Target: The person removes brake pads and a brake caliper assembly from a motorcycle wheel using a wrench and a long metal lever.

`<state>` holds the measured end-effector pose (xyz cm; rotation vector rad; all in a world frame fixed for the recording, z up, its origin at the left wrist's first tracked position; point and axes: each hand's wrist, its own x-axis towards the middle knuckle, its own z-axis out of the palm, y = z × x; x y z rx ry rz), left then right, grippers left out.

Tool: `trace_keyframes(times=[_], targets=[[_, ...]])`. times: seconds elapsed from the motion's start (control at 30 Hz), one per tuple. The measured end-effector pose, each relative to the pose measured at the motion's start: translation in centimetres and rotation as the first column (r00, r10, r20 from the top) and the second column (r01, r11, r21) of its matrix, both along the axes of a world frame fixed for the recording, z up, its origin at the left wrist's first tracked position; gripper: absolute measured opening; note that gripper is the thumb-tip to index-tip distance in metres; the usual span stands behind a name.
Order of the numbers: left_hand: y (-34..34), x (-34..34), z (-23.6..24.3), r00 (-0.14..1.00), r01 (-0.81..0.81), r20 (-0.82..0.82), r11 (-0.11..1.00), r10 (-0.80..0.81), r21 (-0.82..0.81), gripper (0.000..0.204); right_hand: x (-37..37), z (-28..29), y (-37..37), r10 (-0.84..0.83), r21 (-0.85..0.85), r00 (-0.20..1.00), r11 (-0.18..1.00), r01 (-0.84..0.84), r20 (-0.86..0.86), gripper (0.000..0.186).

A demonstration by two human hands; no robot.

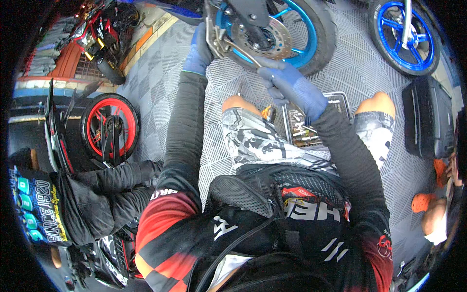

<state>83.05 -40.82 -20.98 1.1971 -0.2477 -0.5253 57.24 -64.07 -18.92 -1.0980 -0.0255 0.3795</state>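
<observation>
My right hand, in a blue glove, is closed round a long metal wrench. The tool slants up and left to metal parts beside the wheel's hub; where its tip meets them is hard to make out. My left hand, also gloved in blue, is up against those metal parts from the left. Its fingers curl in there and are partly hidden. Just right of the parts is a motorcycle wheel with a light-blue rim and a perforated brake disc.
Between my knees an open tool case holds several sockets, with a yellow-and-black tool beside it. A dark-blue wheel and black case stand right. Left are a red-rimmed wheel and another person's legs.
</observation>
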Motion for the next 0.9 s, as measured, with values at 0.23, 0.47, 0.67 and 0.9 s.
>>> trace_keyframes(times=[0.23,0.47,0.67,0.9], targets=[[-1.8,-2.6,1.8,0.566,-0.287,0.738,0.752,-0.366,0.593,0.042,0.8,-0.1,-4.3,0.094,-0.102,0.993,0.990,-0.101,-0.070,0.055],[-3.7,-3.1,2.7,0.988,-0.124,-0.070,0.982,0.135,0.140,0.048,2.9,0.7,-8.7,0.192,-0.107,0.980,0.975,-0.196,-0.047,0.037],[-4.6,-3.7,2.8,0.982,-0.182,-0.027,0.975,0.187,0.130,0.042,2.3,-1.5,-9.1,0.205,-0.342,0.954,0.932,-0.122,0.218,0.033],[-2.6,-3.0,1.2,0.965,-0.249,0.132,0.953,0.228,0.174,0.043,-1.6,-5.1,-6.5,0.181,-0.725,0.812,0.584,0.364,0.554,0.046]])
